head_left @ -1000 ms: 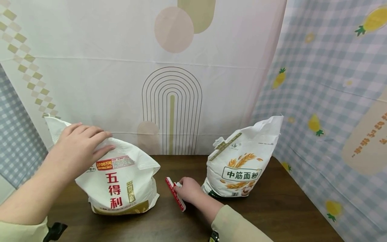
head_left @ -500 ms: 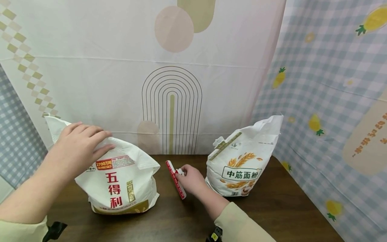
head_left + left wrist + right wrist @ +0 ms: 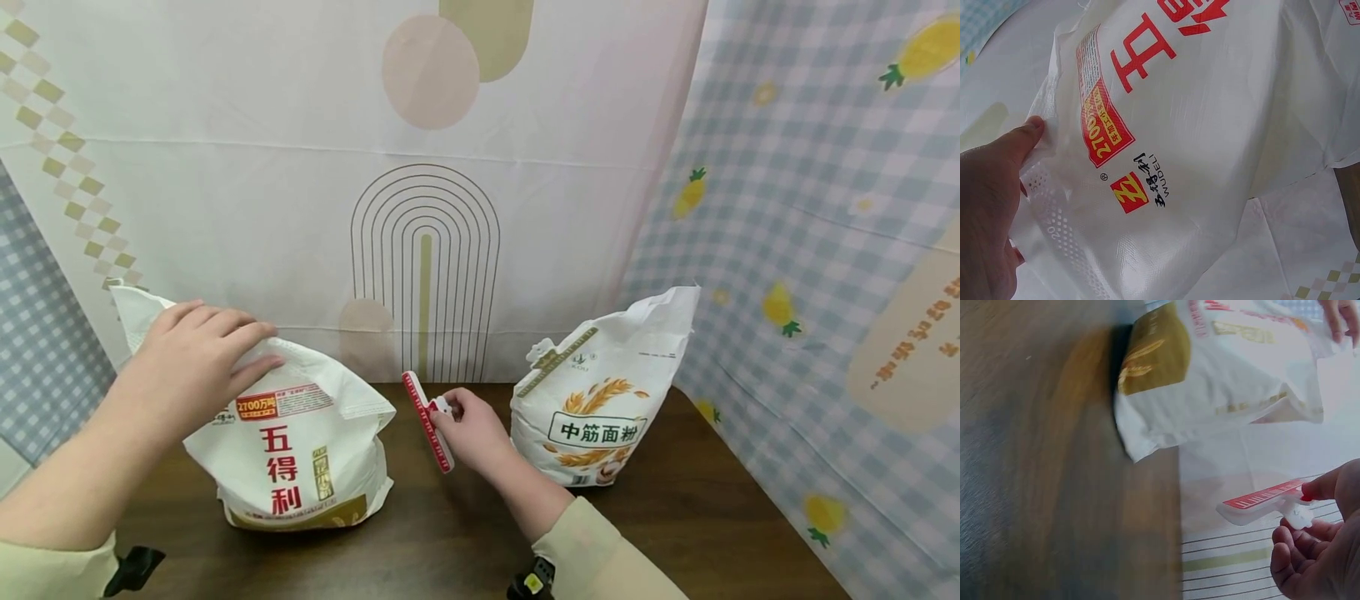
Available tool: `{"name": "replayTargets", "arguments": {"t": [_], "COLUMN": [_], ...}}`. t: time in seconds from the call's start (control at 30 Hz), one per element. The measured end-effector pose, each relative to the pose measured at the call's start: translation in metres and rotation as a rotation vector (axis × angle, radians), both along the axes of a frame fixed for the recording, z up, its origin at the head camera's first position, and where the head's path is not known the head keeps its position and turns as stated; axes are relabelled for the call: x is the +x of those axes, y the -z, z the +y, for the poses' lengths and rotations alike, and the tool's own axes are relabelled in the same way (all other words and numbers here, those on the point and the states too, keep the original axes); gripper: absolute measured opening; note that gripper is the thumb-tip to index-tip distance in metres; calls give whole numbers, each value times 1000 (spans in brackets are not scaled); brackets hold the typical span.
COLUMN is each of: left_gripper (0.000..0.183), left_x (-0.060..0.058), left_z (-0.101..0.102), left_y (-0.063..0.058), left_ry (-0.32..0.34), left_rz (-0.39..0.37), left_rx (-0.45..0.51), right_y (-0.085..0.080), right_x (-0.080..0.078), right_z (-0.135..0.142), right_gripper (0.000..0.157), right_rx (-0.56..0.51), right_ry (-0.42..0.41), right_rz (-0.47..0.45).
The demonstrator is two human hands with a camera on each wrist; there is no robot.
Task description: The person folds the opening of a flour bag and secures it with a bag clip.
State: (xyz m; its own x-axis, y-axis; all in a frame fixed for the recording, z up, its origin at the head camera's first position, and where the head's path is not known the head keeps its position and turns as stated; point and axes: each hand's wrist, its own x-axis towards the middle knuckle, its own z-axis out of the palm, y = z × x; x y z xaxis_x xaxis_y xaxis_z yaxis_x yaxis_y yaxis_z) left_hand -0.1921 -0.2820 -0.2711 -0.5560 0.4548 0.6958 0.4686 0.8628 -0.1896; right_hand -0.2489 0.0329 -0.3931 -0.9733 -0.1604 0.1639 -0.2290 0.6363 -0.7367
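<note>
My left hand [image 3: 197, 371] grips the top edge of a white flour bag [image 3: 345, 467] with red lettering, which stands on the table at left. In the left wrist view the thumb lies on the front of the bag's rim, and the other fingers are mostly hidden behind it. Between the two bags, my right hand [image 3: 476, 433] pinches a red and white bag clip [image 3: 429, 423] by its small white handle. The right wrist view shows the clip [image 3: 1260, 499] held up between thumb and fingers, apart from the bag.
A second white flour bag [image 3: 592, 425] with wheat pictures stands at right on the brown wooden table [image 3: 420, 558]. A gold-coloured clip [image 3: 557, 360] with a white figure sits across its upper left edge. Printed cloth [image 3: 300, 208] hangs behind, and checked cloth [image 3: 750, 250] at right.
My right hand has lifted the red clip up and away from the table's front, slightly to the left over the last half second. The left hand and both bags stay put.
</note>
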Motion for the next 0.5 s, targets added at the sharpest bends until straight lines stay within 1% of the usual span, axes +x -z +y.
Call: {"name": "replayTargets", "arguments": {"t": [0.13,0.27,0.4,0.5], "left_gripper": [33,33,33,33], "left_x": [1,1,0,0], "left_z": [-1,-1,-1,-1], "left_y": [0,0,0,0], "left_ry": [-6,1,4,4], "left_rz": [-5,2,5,5], "left_rx": [-1,-6,-6,-4], "right_y": [-12,-22,-30,-34], "right_x": [4,6,7,8], "right_z": [-5,-9,-12,-13], "right_gripper": [27,25,26,26], "right_rx": [-66,-104,-139,-186], "right_ry": [-36,-47,-58,-70], "right_rz": [35,64,69,80]}}
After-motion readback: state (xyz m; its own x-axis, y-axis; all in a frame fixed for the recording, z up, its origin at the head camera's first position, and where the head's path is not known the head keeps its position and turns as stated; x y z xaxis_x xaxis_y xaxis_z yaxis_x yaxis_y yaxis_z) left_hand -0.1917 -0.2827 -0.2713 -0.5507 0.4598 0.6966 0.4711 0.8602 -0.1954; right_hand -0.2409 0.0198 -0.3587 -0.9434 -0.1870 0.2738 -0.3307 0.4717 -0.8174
